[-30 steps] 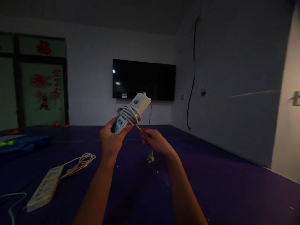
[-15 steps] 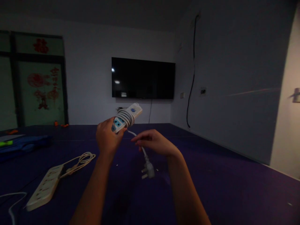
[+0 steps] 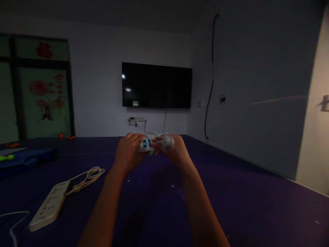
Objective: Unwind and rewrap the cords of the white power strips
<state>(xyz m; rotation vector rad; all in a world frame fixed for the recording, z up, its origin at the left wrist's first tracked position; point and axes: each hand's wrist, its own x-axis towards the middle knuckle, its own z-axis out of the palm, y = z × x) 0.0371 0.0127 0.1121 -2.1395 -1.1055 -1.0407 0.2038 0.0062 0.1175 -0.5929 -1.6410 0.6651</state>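
My left hand [image 3: 128,151] is closed around a small white power strip [image 3: 145,144] with blue sockets, its white cord coiled round the body. My right hand [image 3: 172,151] grips the far end of the same strip, fingers wrapped over the cord and the white plug [image 3: 167,141]. Both hands meet in front of me, above the dark purple floor [image 3: 244,202]. Most of the strip is hidden by my fingers.
A second, longer white power strip [image 3: 48,206] with a loosely bundled cord [image 3: 88,175] lies on the floor at the left. A thin white cable [image 3: 12,221] runs at the far left. A blue bag [image 3: 25,157] lies further back. A black television [image 3: 156,85] hangs on the back wall.
My left hand lowered the strip from tilted up to level. My right hand pulled the dangling plug up and brought it against the strip.
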